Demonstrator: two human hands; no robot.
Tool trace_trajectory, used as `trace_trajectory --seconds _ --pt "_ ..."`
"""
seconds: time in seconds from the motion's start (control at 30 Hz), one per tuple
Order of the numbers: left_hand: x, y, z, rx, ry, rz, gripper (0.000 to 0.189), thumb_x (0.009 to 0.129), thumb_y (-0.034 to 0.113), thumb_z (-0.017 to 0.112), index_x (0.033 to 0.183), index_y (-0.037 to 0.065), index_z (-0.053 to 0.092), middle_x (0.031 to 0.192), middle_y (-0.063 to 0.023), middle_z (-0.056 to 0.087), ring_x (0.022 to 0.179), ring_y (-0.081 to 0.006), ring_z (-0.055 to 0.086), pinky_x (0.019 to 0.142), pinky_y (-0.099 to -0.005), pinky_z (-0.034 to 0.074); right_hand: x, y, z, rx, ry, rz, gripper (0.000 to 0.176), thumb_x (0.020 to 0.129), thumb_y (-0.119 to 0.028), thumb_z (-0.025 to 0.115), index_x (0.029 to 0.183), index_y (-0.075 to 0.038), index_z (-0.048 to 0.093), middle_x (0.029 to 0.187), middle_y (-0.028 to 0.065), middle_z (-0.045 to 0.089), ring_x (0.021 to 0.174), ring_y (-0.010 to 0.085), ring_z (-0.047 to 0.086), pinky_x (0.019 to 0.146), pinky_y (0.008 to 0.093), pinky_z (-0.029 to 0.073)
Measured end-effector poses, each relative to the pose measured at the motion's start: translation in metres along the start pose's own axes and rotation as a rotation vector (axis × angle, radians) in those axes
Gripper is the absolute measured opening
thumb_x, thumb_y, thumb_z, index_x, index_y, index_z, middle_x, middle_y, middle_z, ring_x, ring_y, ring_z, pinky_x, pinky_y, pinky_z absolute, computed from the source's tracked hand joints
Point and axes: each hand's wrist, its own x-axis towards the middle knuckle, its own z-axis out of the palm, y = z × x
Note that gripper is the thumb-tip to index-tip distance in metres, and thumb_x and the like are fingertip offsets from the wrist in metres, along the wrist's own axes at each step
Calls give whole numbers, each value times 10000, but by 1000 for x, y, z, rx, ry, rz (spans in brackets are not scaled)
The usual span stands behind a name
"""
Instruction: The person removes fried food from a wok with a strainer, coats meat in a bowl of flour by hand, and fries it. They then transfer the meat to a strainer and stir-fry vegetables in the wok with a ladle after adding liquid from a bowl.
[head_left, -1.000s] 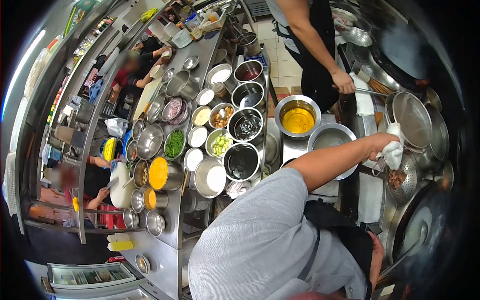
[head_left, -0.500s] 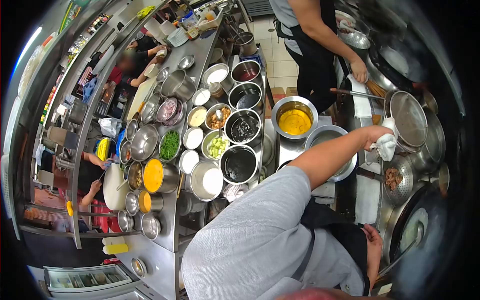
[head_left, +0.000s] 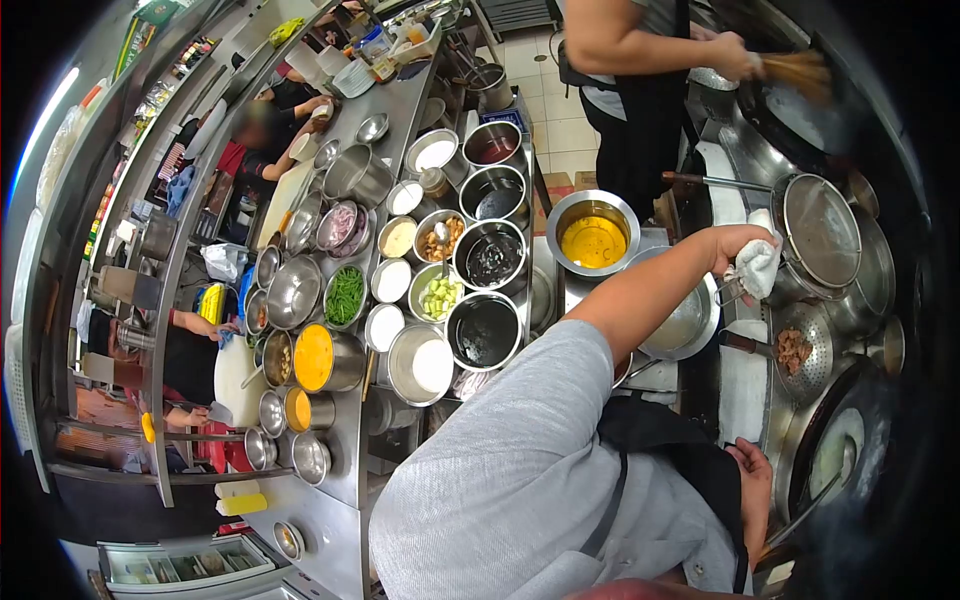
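Observation:
My left hand (head_left: 738, 246) reaches out over the side of the stove, its fingers closed around a bunched white cloth (head_left: 757, 268). A thin metal handle shows just beneath that cloth, beside a wide steel bowl (head_left: 685, 318) of cloudy liquid. Right of the cloth, a round mesh strainer (head_left: 822, 230) rests over a pot. Low in front of my black apron (head_left: 660, 440) is my right hand (head_left: 754, 482), fingers loosely bent and apart, with nothing seen in them. Near it, a ladle (head_left: 846, 462) leans in a wok (head_left: 838, 440) of pale liquid.
A perforated ladle (head_left: 808, 368) holds brown meat pieces. A steel pot (head_left: 594, 258) contains yellow oil. A co-worker (head_left: 640, 60) swings a bamboo brush (head_left: 797, 72) over another wok. Behind me, a steel counter (head_left: 350, 440) carries several pots of sauces and chopped vegetables.
My left hand and the cloth have shifted left and slightly up, away from the pot with the strainer. The co-worker has lifted the bamboo brush over the far wok. My right hand barely moved.

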Motion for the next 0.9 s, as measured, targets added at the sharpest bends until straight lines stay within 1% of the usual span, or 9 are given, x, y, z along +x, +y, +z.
trace_trajectory --seconds 0.2,0.3,0.47,0.53,0.63,0.7,0.73,0.8,0.9 --pt "37 -19 -12 -127 0 41 304 759 304 609 873 22 611 808 -165 641 723 -318 649 706 -468 552 6 -5 4 -68 -46 -37 434 810 -34 633 1218 31 501 1029 94 609 817 118 576 672 235 474" --pt "29 -21 17 -25 68 107 147 772 217 579 763 81 633 703 -56 648 590 -184 634 588 -345 549 8 0 0 -67 -49 -57 444 809 -38 634 1224 34 495 1040 101 609 828 120 578 674 237 476" --pt "-5 -9 53 -12 73 148 151 772 221 583 775 82 643 697 -56 648 590 -183 633 580 -348 547 7 14 -7 0 -43 -49 445 809 -41 637 1224 36 497 1045 106 608 852 125 582 696 235 478" --pt "-24 0 68 -13 181 168 175 793 252 596 818 86 647 717 -55 653 601 -181 637 582 -347 546 7 16 -7 22 -18 -34 447 808 -42 640 1223 38 497 1047 108 608 869 131 586 713 235 480" --pt "-45 14 74 -78 119 175 242 835 322 609 908 91 628 788 -50 663 637 -184 647 599 -356 553 2 12 -10 -100 -81 -70 437 810 -78 658 1208 33 516 1062 117 616 945 161 597 817 266 482" --pt "-42 20 58 -154 57 194 254 876 288 548 990 71 612 817 -70 648 659 -188 647 567 -334 550 -3 -4 -10 -304 -52 -168 428 806 -147 683 1177 20 549 1059 118 631 973 171 603 881 298 472" --pt "-46 26 65 -105 160 242 283 893 284 513 1041 52 577 839 -121 630 657 -224 643 547 -333 551 8 21 -15 -201 -45 -208 440 800 -180 696 1169 14 558 1039 118 639 967 180 609 877 302 475" --pt "-32 44 31 -256 -269 141 415 876 343 517 1120 7 508 987 -244 535 716 -282 617 516 -352 552 9 26 -17 -240 -18 -255 497 774 -255 721 1162 12 562 998 121 654 942 191 621 839 298 484" --pt "-61 68 89 -189 -213 42 437 854 354 544 1079 -21 536 972 -250 517 605 -196 537 488 -287 494 8 30 -13 -223 10 -232 495 765 -255 715 1153 16 569 987 110 660 904 192 628 809 295 487"
